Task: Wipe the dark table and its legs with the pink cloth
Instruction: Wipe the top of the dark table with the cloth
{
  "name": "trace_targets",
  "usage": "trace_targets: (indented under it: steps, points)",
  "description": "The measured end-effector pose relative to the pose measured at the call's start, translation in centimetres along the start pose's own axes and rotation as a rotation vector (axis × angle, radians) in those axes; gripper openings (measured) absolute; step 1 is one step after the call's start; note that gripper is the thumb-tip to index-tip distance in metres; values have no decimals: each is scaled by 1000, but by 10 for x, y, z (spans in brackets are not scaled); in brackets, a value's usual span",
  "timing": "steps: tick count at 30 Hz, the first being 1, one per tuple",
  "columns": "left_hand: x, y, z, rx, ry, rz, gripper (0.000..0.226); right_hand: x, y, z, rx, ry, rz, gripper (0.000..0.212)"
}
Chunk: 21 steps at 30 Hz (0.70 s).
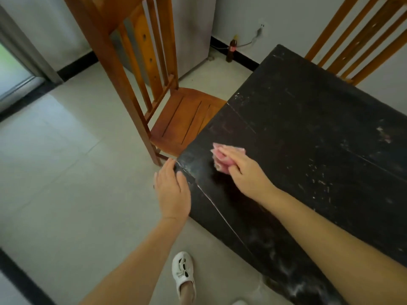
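Nearest, at the bottom edge: a white shoe on pale floor tiles, two bare forearms reaching forward above it.

Left hand flat against the near-left corner of the dark table, fingers straight and close together, fingertips on the corner's edge, gripping nothing.

Right hand palm down on the tabletop just inside that same corner, fingers laid over the pink cloth and pressing it onto the wood; cloth bunched, poking out ahead of and beside the fingers; whether the thumb curls under it, impossible to tell.

Tabletop black and worn, streaked with pale scuffs and scratches, a long seam running across it; table legs out of sight from this angle.

Beyond the corner, a wooden chair with its seat pushed partly under the table's left side, tall slatted back rising toward the top of the view. A second slatted chair behind the table's far side.

Farther back, against the white wall with its black skirting, a brown soda bottle standing on the floor, and above it a wall socket with a cable plugged in. Far left, a glass door.
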<state>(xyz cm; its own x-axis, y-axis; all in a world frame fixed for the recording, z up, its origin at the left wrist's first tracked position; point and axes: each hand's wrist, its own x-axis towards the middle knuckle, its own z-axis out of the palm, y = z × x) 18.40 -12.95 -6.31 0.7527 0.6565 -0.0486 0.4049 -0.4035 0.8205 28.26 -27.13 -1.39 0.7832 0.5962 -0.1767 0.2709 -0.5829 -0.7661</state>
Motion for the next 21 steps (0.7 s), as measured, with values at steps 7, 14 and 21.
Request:
trace_targets:
  steps: [7, 14, 21]
  points:
    - [23, -11, -35, -484, -267, -397, 46, -27, 4, 119, -666, 87, -160, 59]
    - [1, -14, -19, -99, -227, -142, 65, -155, 50, 83, -538, 377, 153, 57]
    - [5, -13, -22, 137, -157, 13, 42, -66, 1, 139, -566, 278, 25, 67]
